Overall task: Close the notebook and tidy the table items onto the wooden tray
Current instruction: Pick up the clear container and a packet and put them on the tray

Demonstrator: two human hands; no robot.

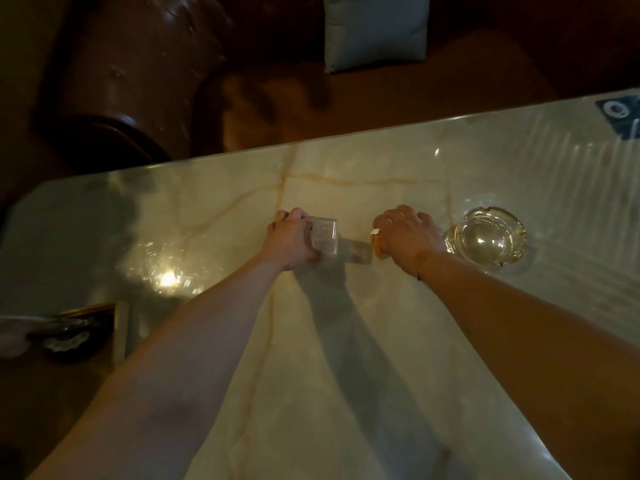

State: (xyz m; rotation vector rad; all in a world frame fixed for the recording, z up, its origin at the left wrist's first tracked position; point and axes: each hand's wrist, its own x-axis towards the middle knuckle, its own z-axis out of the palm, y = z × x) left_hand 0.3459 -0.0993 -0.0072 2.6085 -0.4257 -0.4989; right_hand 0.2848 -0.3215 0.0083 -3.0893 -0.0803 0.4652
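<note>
My left hand [290, 239] grips a small clear square container [325, 236] at the middle of the glossy marble table [346, 358]. A hand's width to its right, my right hand [407, 237] holds a small orange and white object [376, 244], most of it hidden under the palm. A round clear glass ashtray [485, 234] stands just right of my right hand, with the fingers close to its rim. Neither a notebook nor a wooden tray is in view.
A dark blue printed item [620, 114] lies at the table's far right corner. Beyond the far edge stand a brown leather armchair [138, 71] and a pale blue cushion [375, 29]. Dark objects on a gold-edged surface [79, 336] sit off the table's left side.
</note>
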